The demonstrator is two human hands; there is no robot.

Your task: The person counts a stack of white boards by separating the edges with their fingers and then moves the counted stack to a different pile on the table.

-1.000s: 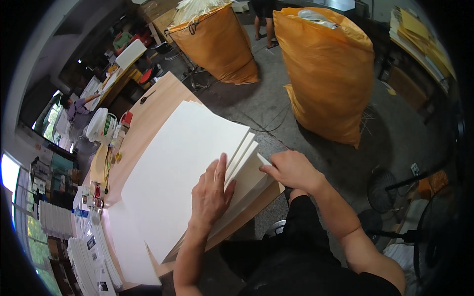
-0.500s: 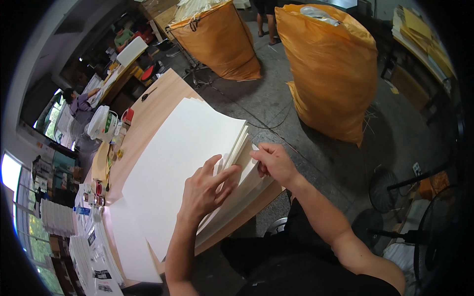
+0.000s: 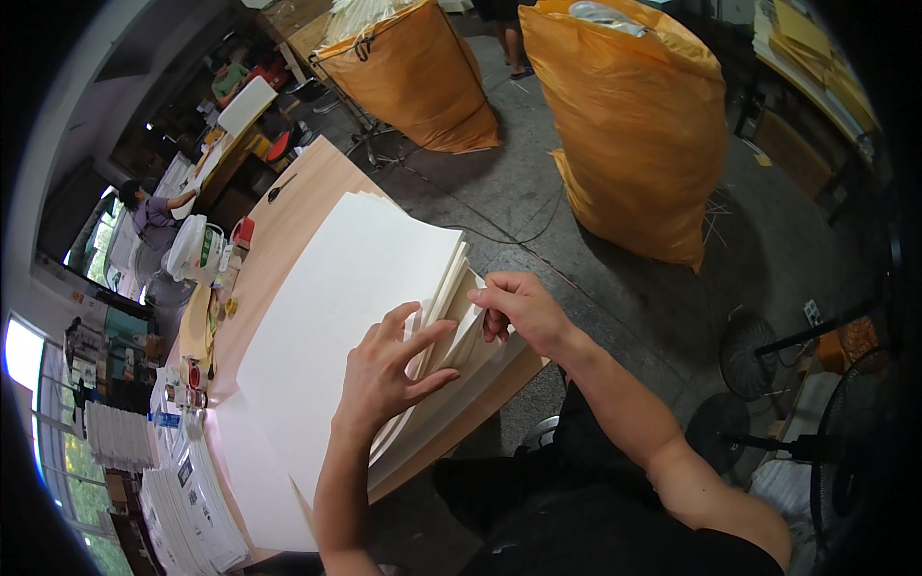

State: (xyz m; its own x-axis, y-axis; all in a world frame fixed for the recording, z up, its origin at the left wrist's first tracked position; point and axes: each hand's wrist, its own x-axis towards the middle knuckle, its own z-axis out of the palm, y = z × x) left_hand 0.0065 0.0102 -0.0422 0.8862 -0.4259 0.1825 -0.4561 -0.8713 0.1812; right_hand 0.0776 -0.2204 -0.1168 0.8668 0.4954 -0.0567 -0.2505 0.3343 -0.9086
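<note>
A stack of large white paper sheets [image 3: 336, 298] lies on the wooden table [image 3: 312, 182], its right-hand edges lifted and fanned apart. My left hand [image 3: 382, 370] rests at this edge with fingers spread, the thumb and forefinger reaching over the parted sheets. At the stack's near right corner, my right hand [image 3: 523, 309] is closed in a pinch on a sheet's corner and holds it raised. The exact number of sheets between its fingers is hidden.
Two large orange sacks [image 3: 629, 134] stand on the floor beyond the table. Scissors [image 3: 279, 188], a white bucket [image 3: 195, 248] and tape rolls lie along the table's left side. Packed white stacks [image 3: 192, 514] sit at near left. A fan [image 3: 749, 355] stands at right. Other people work far left.
The view has shifted slightly. My right hand has moved a little left with the pinched corner, and my left thumb and forefinger have opened wider over the sheet edges.
</note>
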